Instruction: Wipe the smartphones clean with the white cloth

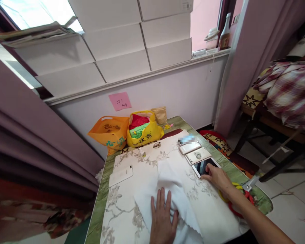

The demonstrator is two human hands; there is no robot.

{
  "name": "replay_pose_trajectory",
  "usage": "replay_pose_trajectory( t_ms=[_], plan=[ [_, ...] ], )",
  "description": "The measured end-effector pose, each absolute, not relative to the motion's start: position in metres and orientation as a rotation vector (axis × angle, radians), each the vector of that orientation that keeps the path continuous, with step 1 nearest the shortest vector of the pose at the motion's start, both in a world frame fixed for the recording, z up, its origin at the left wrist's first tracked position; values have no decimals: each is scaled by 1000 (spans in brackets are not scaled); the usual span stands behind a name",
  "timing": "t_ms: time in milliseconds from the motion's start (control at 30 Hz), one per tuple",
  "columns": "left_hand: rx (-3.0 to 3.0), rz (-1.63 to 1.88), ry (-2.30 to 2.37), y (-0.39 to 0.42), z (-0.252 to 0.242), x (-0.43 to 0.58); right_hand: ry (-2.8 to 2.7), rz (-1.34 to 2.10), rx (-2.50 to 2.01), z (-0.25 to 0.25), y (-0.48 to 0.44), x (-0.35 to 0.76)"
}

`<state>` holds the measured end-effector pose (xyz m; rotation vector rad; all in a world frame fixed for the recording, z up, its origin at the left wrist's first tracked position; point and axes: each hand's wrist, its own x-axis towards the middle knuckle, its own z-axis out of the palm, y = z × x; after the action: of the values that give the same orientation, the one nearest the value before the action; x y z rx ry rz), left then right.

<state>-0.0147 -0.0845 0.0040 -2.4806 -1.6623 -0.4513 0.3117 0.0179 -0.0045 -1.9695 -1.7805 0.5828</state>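
Note:
My left hand (163, 217) lies flat, fingers spread, on a rumpled white cloth (190, 211) at the near middle of the table. To the right, my right hand (217, 177) has its fingers curled at the near edge of a white-framed smartphone (198, 167) with a dark screen. That phone lies flat, last in a slanting row. Beyond it are a gold phone (192, 158) with a ring holder on its back and a pale phone (188, 148). Under my right forearm, partly hidden, are scissors with red and yellow handles (248, 197).
A white tablet (121, 176) lies face down at the left. An orange bag (105, 130) and a stuffed yellow bag (145, 137) stand at the back against the wall. Between bags and phones lies a small metal ring (157, 145). Right of the table is a clothes-laden chair (256, 128).

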Motion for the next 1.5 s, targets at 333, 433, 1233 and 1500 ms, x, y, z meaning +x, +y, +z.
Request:
replay_pose_trajectory(
  t_ms=[333, 433, 1233, 1500],
  plan=[
    [-2752, -1098, -1961, -96, 10, -33, -1839, 423, -2061, -2, -6, 305],
    [-2553, -1471, -2101, -74, 26, -60, -1879, 517, -2051, 10, -26, 291],
    [-2234, 63, -2545, 88, 83, -212, -1987, 782, -1773, 28, -67, 262],
    [-2407, -843, -2646, 52, 92, -167, -1900, 874, -1686, 36, -56, 249]
  ],
)
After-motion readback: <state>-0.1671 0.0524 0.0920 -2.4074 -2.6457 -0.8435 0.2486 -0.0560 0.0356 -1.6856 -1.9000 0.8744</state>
